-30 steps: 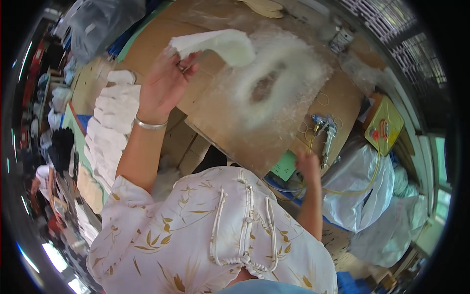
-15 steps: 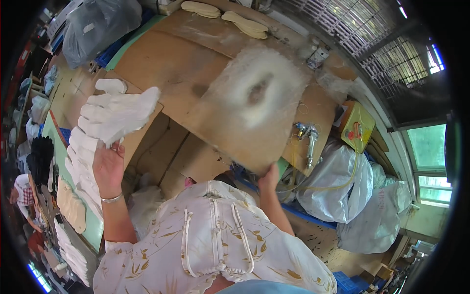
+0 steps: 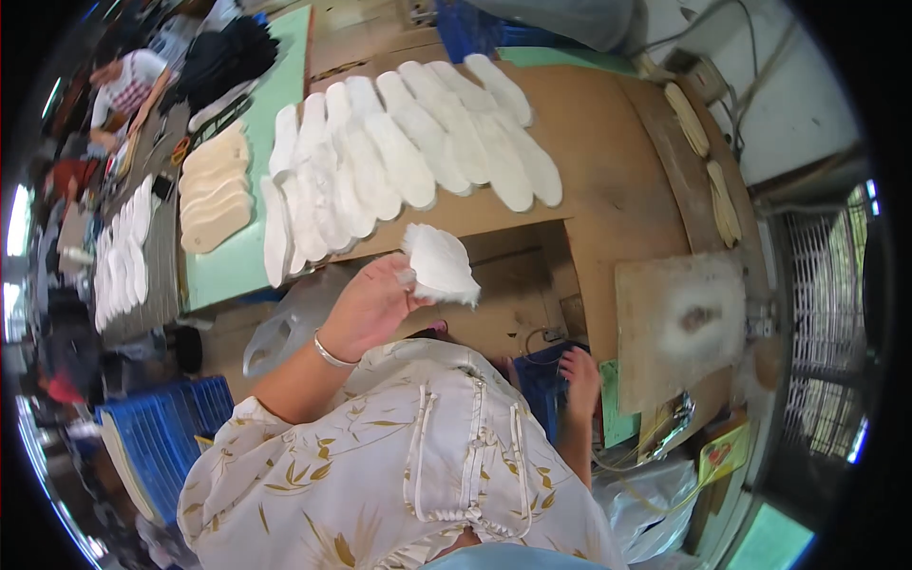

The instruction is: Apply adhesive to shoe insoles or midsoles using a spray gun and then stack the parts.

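Between the fingers and thumb of my left hand (image 3: 373, 302) is a white pad with fuzzy edges (image 3: 443, 266), lifted over the gap in front of the table. Beyond it, overlapping rows of white insoles (image 3: 380, 157) lie on the brown board of the table (image 3: 608, 142). My right hand (image 3: 579, 378) is low on the right, fingers apart and with nothing visible in it, beside a green strip (image 3: 619, 404) and below the table's inner edge. To its right lies a square sheet (image 3: 655, 332) with a white, powdery, dark-centred patch.
Beige insoles (image 3: 217, 185) are stacked on a green table (image 3: 223, 275) at left, where a person (image 3: 128, 85) works beyond. A blue crate (image 3: 171, 427) stands at lower left. A spray gun (image 3: 679, 413) with a hose lies at right, near plastic bags (image 3: 646, 508).
The view has swung left. My left hand has come away from the insole rows and now holds the white pad. My right hand has left the edge of the powdery sheet.
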Demonstrator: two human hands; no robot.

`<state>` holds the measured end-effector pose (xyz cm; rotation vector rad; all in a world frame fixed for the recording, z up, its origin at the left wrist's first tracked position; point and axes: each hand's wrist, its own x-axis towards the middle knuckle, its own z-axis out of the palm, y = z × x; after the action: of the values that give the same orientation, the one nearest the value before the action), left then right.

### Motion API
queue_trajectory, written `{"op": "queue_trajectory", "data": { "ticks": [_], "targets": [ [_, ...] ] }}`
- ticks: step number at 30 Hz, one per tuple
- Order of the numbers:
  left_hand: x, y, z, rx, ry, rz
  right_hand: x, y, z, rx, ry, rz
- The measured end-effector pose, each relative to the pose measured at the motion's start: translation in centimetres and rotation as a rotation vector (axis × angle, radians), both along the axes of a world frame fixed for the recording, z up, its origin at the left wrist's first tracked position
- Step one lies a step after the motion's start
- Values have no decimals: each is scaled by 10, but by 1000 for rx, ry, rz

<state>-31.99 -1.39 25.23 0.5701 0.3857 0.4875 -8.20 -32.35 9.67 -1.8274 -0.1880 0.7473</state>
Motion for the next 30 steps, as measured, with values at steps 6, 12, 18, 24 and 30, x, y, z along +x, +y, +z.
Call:
{"op": "queue_trajectory", "data": {
  "ticks": [6, 12, 18, 24, 30],
  "targets": [
    [-48, 2, -12, -18, -6, 101, -87, 180, 10, 250, 1068, 495],
    [-81, -2, -24, -9, 94, 173, -111, 271, 35, 572, 1265, 486],
    [-87, -1, -48, 138, 344, 215, -78, 340, 26, 521, 1297, 489],
    [-68, 30, -94, 260, 576, 336, -50, 420, 16, 476, 1189, 619],
    [-76, 50, -117, 202, 678, 471, -60, 481, 15, 422, 1159, 776]
  ]
}}
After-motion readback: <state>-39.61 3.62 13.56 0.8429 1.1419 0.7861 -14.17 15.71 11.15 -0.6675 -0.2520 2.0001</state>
